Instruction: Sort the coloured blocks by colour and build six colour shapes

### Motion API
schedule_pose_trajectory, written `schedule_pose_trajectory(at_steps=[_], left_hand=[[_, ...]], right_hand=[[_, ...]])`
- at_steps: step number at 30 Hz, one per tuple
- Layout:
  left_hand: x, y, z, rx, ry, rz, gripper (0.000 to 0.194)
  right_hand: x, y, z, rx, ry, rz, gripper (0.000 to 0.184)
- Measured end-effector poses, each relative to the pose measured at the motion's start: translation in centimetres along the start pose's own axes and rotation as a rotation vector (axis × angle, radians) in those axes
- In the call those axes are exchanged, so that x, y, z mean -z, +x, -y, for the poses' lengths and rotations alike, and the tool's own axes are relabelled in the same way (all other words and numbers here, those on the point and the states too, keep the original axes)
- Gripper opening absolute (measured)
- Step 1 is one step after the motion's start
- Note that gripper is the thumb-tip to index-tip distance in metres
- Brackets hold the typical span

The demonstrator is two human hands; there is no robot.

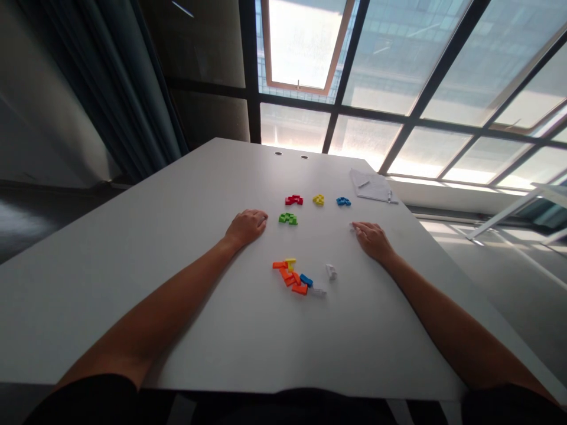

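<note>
My left hand [248, 226] rests on the white table [195, 200] with its fingers curled in; whatever may be in them is hidden. Just right of it lies a small pile of green plastic blocks [287, 219]. My right hand [372, 241] lies farther right, its fingertips closed on a small white block [352, 226] that shows only in part. Nearer to me, between my forearms, is a loose mixed group: orange blocks [299, 289], a yellow block [290, 263], a blue block [306, 280] and white blocks [331, 272].
Beyond my hands sit separate piles of red blocks [294, 200], yellow blocks [318, 199] and blue blocks [343, 201]. Paper sheets [374, 184] with pens lie near the table's right edge. Windows [305, 41] stand behind the table, and a dark curtain [119, 82] hangs at the left.
</note>
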State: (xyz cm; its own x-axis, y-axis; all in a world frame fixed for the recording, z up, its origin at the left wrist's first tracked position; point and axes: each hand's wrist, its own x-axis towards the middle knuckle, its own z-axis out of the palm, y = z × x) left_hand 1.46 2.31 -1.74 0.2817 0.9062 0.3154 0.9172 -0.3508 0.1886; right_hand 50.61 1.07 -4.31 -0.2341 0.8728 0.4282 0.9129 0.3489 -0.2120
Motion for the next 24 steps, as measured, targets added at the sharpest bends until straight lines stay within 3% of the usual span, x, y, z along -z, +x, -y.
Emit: schedule_pose_trajectory(at_steps=[5,8,12,16,20,24], left_hand=[[0.0,0.0,0.1,-0.001,0.012,0.007,0.036],[0.0,0.0,0.1,0.002,0.018,0.013,0.036],[0.1,0.0,0.1,0.010,-0.001,0.012,0.037],[0.2,-0.1,0.1,0.002,-0.004,0.011,0.038],[0.2,-0.1,0.2,-0.001,0.001,0.011,0.037],[0.2,-0.2,0.2,0.005,0.000,0.010,0.036]], right_hand=[[0.1,0.0,0.2,-0.013,-0.010,-0.114,0.057],[1.2,-0.3,1.8,0.148,0.104,-0.210,0.044],[3.2,-2.1,6.4,0.548,0.334,-0.032,0.023],[4.4,-4.2,10.6,0.724,0.399,0.179,0.027],[4.0,-4.1,9.6,0.656,0.323,0.171,0.017],[2.6,-2.9,5.3,0.374,0.164,0.043,0.022]])
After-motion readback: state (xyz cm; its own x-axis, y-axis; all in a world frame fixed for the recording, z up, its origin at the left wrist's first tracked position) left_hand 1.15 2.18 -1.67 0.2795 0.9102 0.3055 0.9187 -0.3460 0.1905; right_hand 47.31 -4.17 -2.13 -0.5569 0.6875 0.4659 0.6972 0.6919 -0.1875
